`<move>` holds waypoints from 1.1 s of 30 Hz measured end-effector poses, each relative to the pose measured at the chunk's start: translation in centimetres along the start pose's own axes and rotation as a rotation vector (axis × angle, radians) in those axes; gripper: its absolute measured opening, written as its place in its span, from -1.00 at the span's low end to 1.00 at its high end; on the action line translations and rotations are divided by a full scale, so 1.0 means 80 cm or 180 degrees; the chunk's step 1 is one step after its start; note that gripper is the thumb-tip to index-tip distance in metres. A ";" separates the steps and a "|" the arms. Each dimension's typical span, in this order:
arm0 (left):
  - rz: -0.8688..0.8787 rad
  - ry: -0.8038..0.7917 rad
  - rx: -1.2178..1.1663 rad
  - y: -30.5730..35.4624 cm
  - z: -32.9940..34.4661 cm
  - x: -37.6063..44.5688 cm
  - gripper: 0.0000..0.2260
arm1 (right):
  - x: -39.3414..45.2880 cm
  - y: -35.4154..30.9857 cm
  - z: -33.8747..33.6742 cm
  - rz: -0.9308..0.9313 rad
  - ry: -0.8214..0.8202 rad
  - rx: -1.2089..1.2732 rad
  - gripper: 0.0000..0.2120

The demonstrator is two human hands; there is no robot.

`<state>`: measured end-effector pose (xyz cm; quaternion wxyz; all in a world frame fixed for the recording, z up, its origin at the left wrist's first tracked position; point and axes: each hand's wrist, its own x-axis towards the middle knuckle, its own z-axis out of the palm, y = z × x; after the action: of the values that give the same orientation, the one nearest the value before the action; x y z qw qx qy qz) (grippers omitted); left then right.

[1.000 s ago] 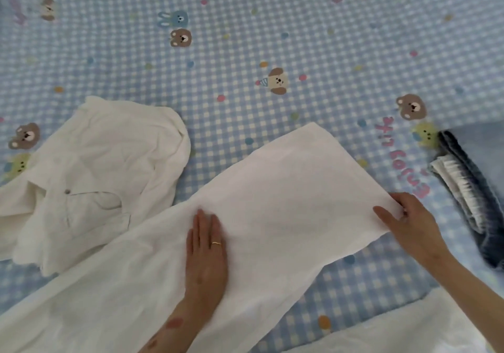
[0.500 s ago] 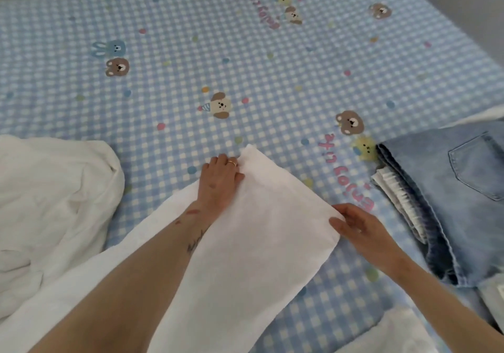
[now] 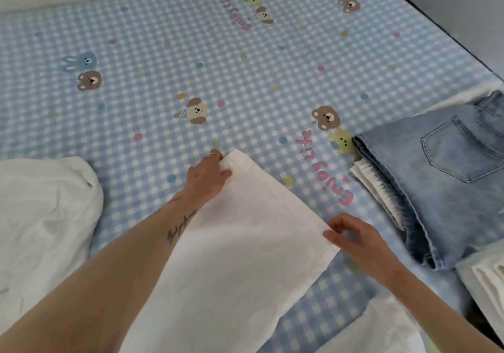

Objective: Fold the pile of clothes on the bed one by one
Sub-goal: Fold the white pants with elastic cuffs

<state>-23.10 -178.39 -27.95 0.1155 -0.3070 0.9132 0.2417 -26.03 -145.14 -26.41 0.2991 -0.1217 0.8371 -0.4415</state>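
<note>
Across the near middle of the bed (image 3: 245, 61), a long white garment (image 3: 231, 257) is lying flat, its far end squared off toward the bed's centre. Beside the right edge, folded jeans (image 3: 441, 178) are sitting on a white folded piece, while an unfolded white heap (image 3: 41, 216) is waiting near the left edge. The left hand (image 3: 207, 174) is pinching the far corner; the right hand (image 3: 357, 239) is pinching the near one. Judging by this, a fold is beginning: both corners should be lifted together and drawn back evenly.

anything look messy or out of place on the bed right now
Only the white garment bunched in a crumpled heap at the left, not yet folded. The folded jeans sit neatly at the right, and nothing looks spilled or damaged.
</note>
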 end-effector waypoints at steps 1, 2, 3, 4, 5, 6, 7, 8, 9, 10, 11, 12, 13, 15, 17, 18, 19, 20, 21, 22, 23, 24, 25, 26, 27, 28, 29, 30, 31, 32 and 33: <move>0.0084 0.0012 0.0207 0.001 0.001 0.001 -0.85 | -0.001 0.003 -0.001 0.0024 0.0020 -0.0094 -0.86; 0.0151 0.0125 0.0269 0.002 0.001 0.003 -0.92 | -0.002 0.006 -0.002 0.0036 0.0139 -0.0149 -0.87; 0.0194 0.0296 0.0119 0.005 0.000 0.004 -0.97 | -0.004 0.009 -0.004 0.0016 0.0307 -0.0173 -0.86; 0.0199 0.0509 -0.0130 0.009 0.000 0.005 -0.93 | -0.005 0.010 -0.005 -0.0032 0.0502 -0.0249 -0.85; 0.0175 0.0679 -0.0367 0.013 -0.002 0.007 -0.90 | -0.005 0.010 -0.008 -0.0069 0.0683 -0.0401 -0.83; 0.0144 0.0801 -0.0527 0.018 -0.003 0.010 -0.87 | -0.005 0.009 -0.012 -0.0039 0.0829 -0.0617 -0.80; 0.0098 0.0870 -0.0575 0.022 -0.003 0.013 -0.88 | -0.005 0.009 -0.016 0.0058 0.0936 -0.0870 -0.78; 0.0015 0.0881 -0.0505 0.024 -0.003 0.015 -0.92 | -0.007 0.008 -0.020 0.0175 0.1045 -0.1180 -0.77; -0.0076 0.0895 -0.0333 0.026 -0.001 0.012 -0.88 | -0.011 0.006 -0.021 0.0218 0.1243 -0.1553 -0.80; -0.0147 0.0902 -0.0099 0.027 0.003 0.004 -0.76 | -0.016 0.003 -0.018 0.0055 0.1531 -0.1914 -0.83; -0.0116 0.0981 0.0060 0.025 0.012 -0.011 -0.64 | -0.024 -0.001 -0.007 -0.0342 0.1756 -0.2177 -0.84; 0.0069 0.1160 0.0074 0.022 0.026 -0.036 -0.58 | -0.033 -0.008 0.016 -0.0864 0.1763 -0.2330 -0.77; 0.0332 0.1309 0.0018 0.019 0.042 -0.072 -0.55 | -0.041 -0.018 0.047 -0.1397 0.1486 -0.2383 -0.69; 0.0609 0.1220 -0.0162 0.003 0.079 -0.158 -0.52 | -0.050 -0.030 0.118 -0.2140 0.0560 -0.2585 -0.58; 0.0534 0.0953 -0.0150 -0.024 0.107 -0.232 -0.47 | -0.048 -0.030 0.167 -0.2319 -0.0094 -0.3040 -0.54; 0.0481 0.0819 -0.0071 -0.040 0.116 -0.261 -0.44 | -0.042 -0.027 0.172 -0.2266 -0.0272 -0.3286 -0.53; 0.0478 0.0771 0.0032 -0.053 0.124 -0.284 -0.42 | -0.034 -0.022 0.167 -0.2133 -0.0280 -0.3433 -0.52; 0.0540 0.0798 0.0106 -0.063 0.130 -0.301 -0.43 | -0.026 -0.015 0.155 -0.1916 -0.0123 -0.3451 -0.53; 0.0655 0.0872 0.0108 -0.071 0.135 -0.320 -0.46 | -0.021 -0.010 0.140 -0.1616 0.0182 -0.3364 -0.54; 0.0847 0.0969 0.0056 -0.075 0.141 -0.338 -0.49 | -0.016 -0.007 0.122 -0.1236 0.0592 -0.3231 -0.57; 0.1063 0.1074 -0.0008 -0.075 0.149 -0.358 -0.53 | -0.013 -0.007 0.104 -0.0792 0.0920 -0.3048 -0.61; 0.1215 0.1182 -0.0053 -0.074 0.155 -0.376 -0.58 | -0.011 -0.009 0.090 -0.0355 0.1085 -0.2860 -0.62; 0.1274 0.1258 -0.0097 -0.071 0.160 -0.392 -0.63 | -0.009 -0.011 0.078 -0.0042 0.1100 -0.2728 -0.63; 0.1220 0.1292 -0.0178 -0.069 0.163 -0.406 -0.70 | -0.008 -0.015 0.070 0.0110 0.1046 -0.2690 -0.65; 0.1073 0.1338 -0.0268 -0.069 0.164 -0.415 -0.77 | -0.009 -0.020 0.066 0.0134 0.1033 -0.2689 -0.69; 0.0883 0.1319 -0.0355 -0.071 0.162 -0.422 -0.81 | -0.009 -0.026 0.064 0.0093 0.1048 -0.2653 -0.74; 0.0725 0.1321 -0.0400 -0.075 0.159 -0.427 -0.78 | -0.009 -0.032 0.062 0.0044 0.1082 -0.2571 -0.80; 0.0629 0.1293 -0.0388 -0.079 0.155 -0.428 -0.71 | -0.007 -0.038 0.057 -0.0013 0.1101 -0.2453 -0.86; 0.0596 0.1198 -0.0368 -0.083 0.149 -0.429 -0.65 | -0.005 -0.043 0.052 -0.0051 0.1083 -0.2273 -0.92; 0.0581 0.1095 -0.0345 -0.085 0.141 -0.429 -0.63 | -0.001 -0.047 0.045 -0.0018 0.1019 -0.2009 -0.94; 0.0563 0.0944 -0.0287 -0.085 0.134 -0.428 -0.65 | 0.004 -0.051 0.034 0.0057 0.0959 -0.1630 -0.94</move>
<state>8.66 -160.31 -27.35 -0.0560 -0.2626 0.9320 0.2436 -24.89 -149.48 -24.41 0.1349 -0.1190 0.9573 -0.2264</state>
